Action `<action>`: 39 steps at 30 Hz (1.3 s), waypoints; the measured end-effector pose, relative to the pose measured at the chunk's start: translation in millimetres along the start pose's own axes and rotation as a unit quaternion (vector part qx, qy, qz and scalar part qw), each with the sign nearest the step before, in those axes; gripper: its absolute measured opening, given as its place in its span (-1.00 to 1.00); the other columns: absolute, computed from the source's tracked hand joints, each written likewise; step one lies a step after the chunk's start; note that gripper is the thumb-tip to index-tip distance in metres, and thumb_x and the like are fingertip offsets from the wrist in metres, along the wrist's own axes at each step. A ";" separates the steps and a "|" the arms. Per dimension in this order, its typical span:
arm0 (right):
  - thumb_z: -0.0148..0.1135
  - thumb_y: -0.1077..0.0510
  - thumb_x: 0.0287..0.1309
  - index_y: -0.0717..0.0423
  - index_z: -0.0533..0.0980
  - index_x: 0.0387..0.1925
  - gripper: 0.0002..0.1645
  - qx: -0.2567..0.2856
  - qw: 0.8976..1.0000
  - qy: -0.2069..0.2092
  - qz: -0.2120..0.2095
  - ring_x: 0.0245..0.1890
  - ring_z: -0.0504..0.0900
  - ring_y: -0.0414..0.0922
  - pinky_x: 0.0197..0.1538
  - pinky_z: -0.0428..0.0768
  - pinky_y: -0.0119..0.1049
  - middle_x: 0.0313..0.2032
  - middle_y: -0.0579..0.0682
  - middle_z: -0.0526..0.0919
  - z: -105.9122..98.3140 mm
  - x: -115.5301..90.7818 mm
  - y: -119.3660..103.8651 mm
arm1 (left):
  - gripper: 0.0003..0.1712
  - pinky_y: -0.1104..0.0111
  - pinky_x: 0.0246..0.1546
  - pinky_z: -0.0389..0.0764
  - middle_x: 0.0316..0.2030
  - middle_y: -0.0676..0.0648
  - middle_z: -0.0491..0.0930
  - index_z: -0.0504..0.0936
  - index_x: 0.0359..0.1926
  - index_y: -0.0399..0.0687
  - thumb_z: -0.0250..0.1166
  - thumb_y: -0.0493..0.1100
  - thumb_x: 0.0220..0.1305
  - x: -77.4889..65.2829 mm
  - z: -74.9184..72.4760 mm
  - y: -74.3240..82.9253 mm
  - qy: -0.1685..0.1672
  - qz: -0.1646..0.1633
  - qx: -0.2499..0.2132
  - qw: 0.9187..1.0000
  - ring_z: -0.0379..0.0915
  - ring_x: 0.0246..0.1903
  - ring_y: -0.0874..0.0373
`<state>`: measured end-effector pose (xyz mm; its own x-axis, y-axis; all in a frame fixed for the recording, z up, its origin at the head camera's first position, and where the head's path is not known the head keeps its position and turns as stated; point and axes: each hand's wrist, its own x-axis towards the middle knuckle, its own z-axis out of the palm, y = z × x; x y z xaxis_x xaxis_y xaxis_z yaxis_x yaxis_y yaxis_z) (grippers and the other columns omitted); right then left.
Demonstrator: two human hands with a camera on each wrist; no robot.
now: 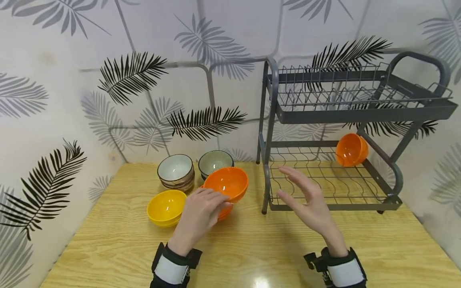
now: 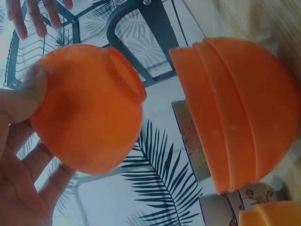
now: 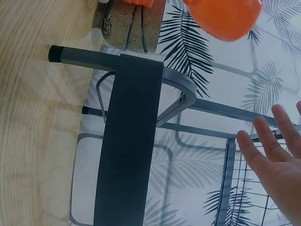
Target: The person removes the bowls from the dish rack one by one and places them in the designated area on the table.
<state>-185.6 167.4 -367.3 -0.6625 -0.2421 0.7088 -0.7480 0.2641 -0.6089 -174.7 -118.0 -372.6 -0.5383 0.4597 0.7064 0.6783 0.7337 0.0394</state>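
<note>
My left hand [image 1: 200,212] holds an orange bowl [image 1: 230,183] by its side, thumb and fingers spread around it, tilted and lifted clear of the stack below. In the left wrist view the orange bowl [image 2: 89,113] shows its underside, apart from the nested orange bowls [image 2: 244,113]. My right hand [image 1: 311,202] is in the air in front of the dish rack, fingers apart and nothing in it. Another orange bowl [image 1: 352,150] leans on its side at the right end of the rack's lower shelf.
A grey two-tier dish rack [image 1: 336,207] stands right on the wooden table [image 1: 252,248]. Yellow bowls [image 1: 166,208], white bowls with brown sides [image 1: 175,170] and speckled grey-green bowls [image 1: 215,161] stand left of it. A patterned wall rises behind.
</note>
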 end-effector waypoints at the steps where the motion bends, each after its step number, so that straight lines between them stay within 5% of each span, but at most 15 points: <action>1: 0.27 0.57 0.05 0.34 0.46 0.26 -0.33 0.010 1.000 0.006 -0.009 0.32 0.45 -0.40 0.38 0.41 -0.53 0.27 0.02 0.57 -0.6 0.3 0.3 | -0.90 0.31 -0.24 0.67 -0.39 0.08 0.79 0.78 -0.29 0.00 0.47 -0.11 0.18 -0.4 -0.6 -1.3 0.001 -0.007 0.003 1.000 0.70 -0.38 0.17; 5: 0.22 0.61 0.06 0.42 0.51 0.15 -0.44 0.033 0.999 0.019 -0.025 0.20 0.57 -0.38 0.31 0.50 -0.50 0.16 -0.26 0.64 -2.4 2.2 1.4 | -0.90 0.33 -0.36 0.65 -0.43 0.08 0.78 0.78 -0.30 0.00 0.47 -0.11 0.19 -2.9 -1.5 -6.2 0.007 -0.038 0.021 0.999 0.69 -0.43 0.16; 11: 0.18 0.65 0.03 0.45 0.57 0.03 -0.53 0.046 0.998 0.035 -0.039 0.06 0.67 -0.35 0.21 0.57 -0.51 0.02 -0.25 0.72 -3.4 3.0 2.6 | -0.90 0.39 -0.52 0.55 -0.46 0.06 0.77 0.81 -0.29 0.01 0.49 -0.11 0.18 -5.7 -1.3 -10.7 0.005 -0.077 0.042 0.996 0.65 -0.53 0.14; 17: 0.19 0.64 0.04 0.42 0.60 0.00 -0.55 0.047 0.997 0.038 -0.048 0.05 0.67 -0.34 0.18 0.56 -0.53 -0.01 -0.18 0.75 -4.7 2.0 2.2 | -0.94 0.55 -0.67 0.18 -0.55 0.09 0.71 0.81 -0.34 0.04 0.49 -0.10 0.18 -8.6 1.2 -13.9 -0.019 -0.099 0.050 0.994 0.47 -0.64 0.21; 29: 0.18 0.63 0.06 0.38 0.61 0.01 -0.55 0.042 0.998 0.026 -0.040 0.07 0.66 -0.36 0.20 0.55 -0.53 -0.02 -0.13 0.76 -7.0 1.5 3.5 | -0.81 0.52 -0.67 -0.11 -0.74 0.16 0.16 0.74 -0.52 0.10 0.47 -0.02 0.19 -11.7 17.5 -12.6 -0.083 -0.090 0.070 0.990 0.09 -0.72 0.29; 39: 0.18 0.62 0.08 0.36 0.61 0.00 -0.57 0.034 0.999 0.019 -0.031 0.06 0.64 -0.39 0.18 0.55 -0.55 -0.02 -0.14 0.76 -6.5 1.0 2.3 | -0.88 0.51 -0.67 -0.07 -0.75 0.16 0.33 0.79 -0.48 0.14 0.49 -0.02 0.16 -15.2 26.0 -13.3 -0.081 -0.079 0.080 0.990 0.28 -0.73 0.25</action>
<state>-187.8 173.8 -365.7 -0.6145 -0.2204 0.7575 -0.7888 0.1849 -0.5862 -188.5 -121.7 -402.2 -0.7133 0.3980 0.5768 0.4983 0.8668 0.0180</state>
